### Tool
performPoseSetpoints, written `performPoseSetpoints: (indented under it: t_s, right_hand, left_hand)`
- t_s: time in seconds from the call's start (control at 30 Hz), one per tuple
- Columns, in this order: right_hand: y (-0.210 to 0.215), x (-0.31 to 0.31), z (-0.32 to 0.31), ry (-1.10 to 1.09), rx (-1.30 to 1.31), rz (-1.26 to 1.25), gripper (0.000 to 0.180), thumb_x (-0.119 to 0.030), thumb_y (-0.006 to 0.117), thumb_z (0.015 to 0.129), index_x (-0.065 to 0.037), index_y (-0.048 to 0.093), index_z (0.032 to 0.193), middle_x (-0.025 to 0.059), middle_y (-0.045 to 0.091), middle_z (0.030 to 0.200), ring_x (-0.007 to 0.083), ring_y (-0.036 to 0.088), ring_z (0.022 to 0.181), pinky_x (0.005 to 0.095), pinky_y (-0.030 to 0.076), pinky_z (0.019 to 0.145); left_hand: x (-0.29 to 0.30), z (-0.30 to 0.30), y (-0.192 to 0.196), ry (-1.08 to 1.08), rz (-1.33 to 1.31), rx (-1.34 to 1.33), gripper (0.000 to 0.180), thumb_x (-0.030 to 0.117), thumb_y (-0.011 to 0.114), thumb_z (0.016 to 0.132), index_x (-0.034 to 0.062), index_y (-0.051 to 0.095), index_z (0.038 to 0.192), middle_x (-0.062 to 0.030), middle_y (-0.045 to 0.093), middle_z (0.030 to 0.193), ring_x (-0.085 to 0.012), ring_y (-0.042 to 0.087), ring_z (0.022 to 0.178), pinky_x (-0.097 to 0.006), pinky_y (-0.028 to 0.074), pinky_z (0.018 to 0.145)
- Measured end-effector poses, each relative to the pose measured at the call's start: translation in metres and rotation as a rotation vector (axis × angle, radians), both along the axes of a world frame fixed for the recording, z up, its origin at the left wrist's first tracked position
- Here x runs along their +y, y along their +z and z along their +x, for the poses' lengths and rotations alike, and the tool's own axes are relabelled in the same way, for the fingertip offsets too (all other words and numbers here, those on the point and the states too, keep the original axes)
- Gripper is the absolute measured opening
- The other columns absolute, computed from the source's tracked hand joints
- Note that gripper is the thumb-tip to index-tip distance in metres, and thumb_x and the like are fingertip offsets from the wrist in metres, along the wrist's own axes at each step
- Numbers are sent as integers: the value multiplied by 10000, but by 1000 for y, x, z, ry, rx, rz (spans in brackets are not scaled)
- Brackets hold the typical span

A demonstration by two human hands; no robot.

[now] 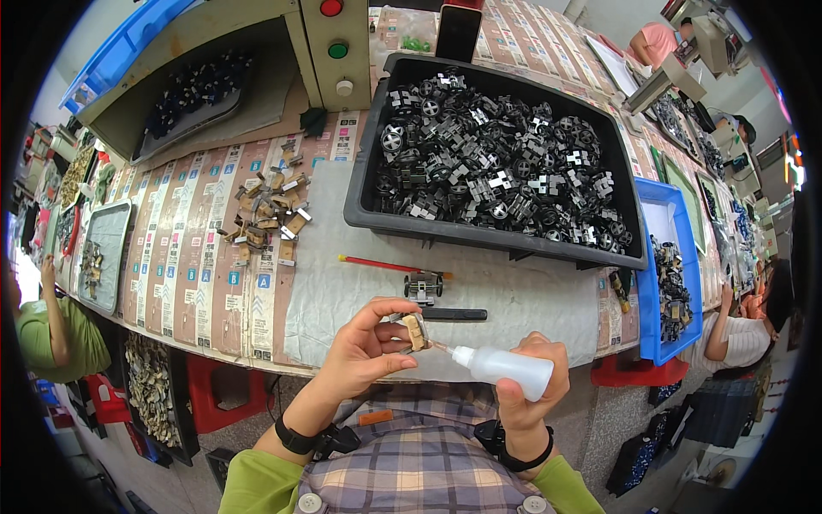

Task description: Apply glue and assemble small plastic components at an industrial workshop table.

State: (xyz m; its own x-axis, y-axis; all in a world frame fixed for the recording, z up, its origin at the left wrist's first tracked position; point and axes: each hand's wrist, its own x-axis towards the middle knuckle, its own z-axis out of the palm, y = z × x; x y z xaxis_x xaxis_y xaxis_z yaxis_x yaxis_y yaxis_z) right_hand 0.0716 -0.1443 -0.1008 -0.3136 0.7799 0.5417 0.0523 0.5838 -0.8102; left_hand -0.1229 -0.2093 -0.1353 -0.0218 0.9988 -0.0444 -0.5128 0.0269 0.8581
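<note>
The left hand (364,347) pinches a small tan metal clip-like part (416,331) between thumb and fingers, held above the near edge of the grey-covered tabletop (514,300). The right hand (535,381) has its fingers wrapped around a small translucent white plastic squeeze bottle (505,367), whose thin nozzle touches the tan part. Just beyond the hands, a small dark metal assembly (424,287), a red pencil (381,264) and a flat black bar (454,314) lie before a large black plastic bin of dark metal parts (497,163).
</note>
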Motion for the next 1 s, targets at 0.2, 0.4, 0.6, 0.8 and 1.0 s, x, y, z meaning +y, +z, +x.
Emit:
performPoseSetpoints:
  t_s: [0.2,0.4,0.6,0.8,1.0]
  right_hand:
    - [-5,8,18,-226,362,-80,359,-289,675,730,-29,452,834,65,530,725,106,472,526,246,356,462]
    - [-3,52,70,-393,283,-331,257,-108,617,754,2,462,927,73,540,856,137,539,727,259,438,699]
    - [-61,77,126,-521,90,-425,357,3,563,770,18,459,1111,75,549,992,123,519,924,233,392,810]
    - [-73,72,136,-642,-65,-219,372,-4,579,758,6,458,1110,80,528,1030,175,517,946,271,383,832]
    - [21,54,55,-568,-345,110,309,-13,612,702,1,552,1004,102,578,986,217,546,906,311,407,818]
  left_hand:
    - [5,1,-2,31,-8,-22,530,-68,638,690,21,407,1159,-80,426,1152,-203,543,976,-294,464,839]
    - [2,-16,-11,219,-3,-47,555,-3,683,662,13,415,1149,-102,471,1116,-215,577,900,-319,482,799]
    - [5,-19,-9,278,-2,-34,550,22,690,666,22,422,1146,-125,492,1096,-206,580,879,-320,490,798]
    - [8,-23,-10,276,-28,-59,539,-2,668,681,28,413,1155,-123,496,1097,-206,560,925,-343,479,821]
    - [8,-28,-15,321,-48,-10,558,79,688,680,37,408,1160,-125,487,1079,-217,567,848,-329,493,761]
